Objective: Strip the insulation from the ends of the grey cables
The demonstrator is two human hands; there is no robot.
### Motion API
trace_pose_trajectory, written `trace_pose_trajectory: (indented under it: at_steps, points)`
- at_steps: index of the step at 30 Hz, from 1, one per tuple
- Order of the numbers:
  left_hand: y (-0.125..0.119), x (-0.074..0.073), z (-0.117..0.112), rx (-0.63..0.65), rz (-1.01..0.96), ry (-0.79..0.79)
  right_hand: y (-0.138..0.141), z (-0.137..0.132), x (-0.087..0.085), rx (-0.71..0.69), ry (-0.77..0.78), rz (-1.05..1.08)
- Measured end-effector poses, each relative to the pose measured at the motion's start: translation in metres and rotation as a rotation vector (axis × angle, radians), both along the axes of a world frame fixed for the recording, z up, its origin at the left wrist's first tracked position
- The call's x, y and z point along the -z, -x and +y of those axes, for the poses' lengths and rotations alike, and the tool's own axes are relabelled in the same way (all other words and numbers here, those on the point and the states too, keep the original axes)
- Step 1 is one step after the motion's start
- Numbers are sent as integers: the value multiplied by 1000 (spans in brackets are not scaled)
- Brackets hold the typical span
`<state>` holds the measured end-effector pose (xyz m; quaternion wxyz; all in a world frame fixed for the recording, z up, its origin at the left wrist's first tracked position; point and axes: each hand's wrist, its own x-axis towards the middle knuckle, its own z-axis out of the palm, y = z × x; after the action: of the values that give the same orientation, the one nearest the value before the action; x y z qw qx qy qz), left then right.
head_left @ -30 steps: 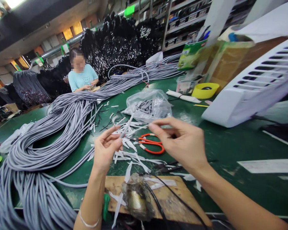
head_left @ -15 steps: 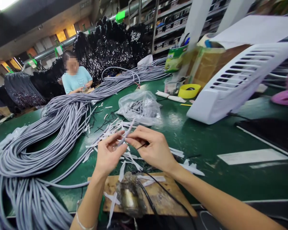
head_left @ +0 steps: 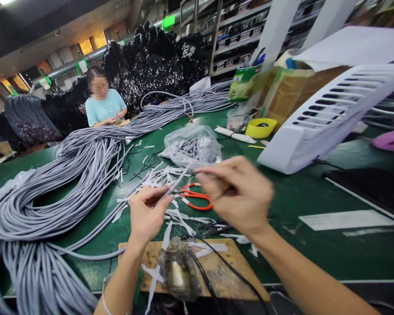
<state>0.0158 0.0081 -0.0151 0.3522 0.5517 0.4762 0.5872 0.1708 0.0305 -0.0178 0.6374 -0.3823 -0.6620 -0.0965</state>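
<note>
My left hand (head_left: 147, 214) pinches a grey cable (head_left: 179, 178) close to its end, which points up and away to the right. My right hand (head_left: 241, 197), smeared by motion, is just beyond the cable's tip with thumb and fingers pinched together; what they hold is too blurred to make out. Between and below the hands lie scissors with orange handles (head_left: 198, 194). White strips (head_left: 170, 173) are scattered around them on the green table (head_left: 269, 194).
A wooden board (head_left: 230, 271) with a grimy metal device (head_left: 179, 273) is at the near edge. Bundled grey cables (head_left: 82, 153) fill the left. A plastic bag (head_left: 197, 146) of small grey pieces lies ahead, a white slatted appliance (head_left: 292, 144) right. Across the table sits a person (head_left: 105, 107).
My right hand has moved right and slightly up, away from my left hand, uncovering the orange-handled scissors. My left hand keeps its pinch on the grey cable.
</note>
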Motion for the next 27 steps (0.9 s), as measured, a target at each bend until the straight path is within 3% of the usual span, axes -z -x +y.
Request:
trace_pose_trajectory:
  at_steps: [3, 7, 12, 17, 21, 24, 27]
  points:
    - [-1, 4, 0, 4, 112, -33, 15, -4, 7, -160, 68, -159]
    - [-2, 3, -1, 24, 152, 12, 21, -5, 11, -157, 74, -81]
    - [-3, -3, -1, 49, 9, 64, 20, -6, 10, -174, 106, -45]
    - [-2, -1, 0, 69, -183, 93, 20, 1, 13, -174, 302, 30]
    - [-1, 1, 0, 56, -258, 116, 17, 3, 11, -185, 370, 239]
    - [-2, 0, 0, 47, -238, 107, 15, 0, 7, -278, 339, 307]
    - [-3, 0, -2, 61, -196, 108, 16, -3, 6, -411, 317, 186]
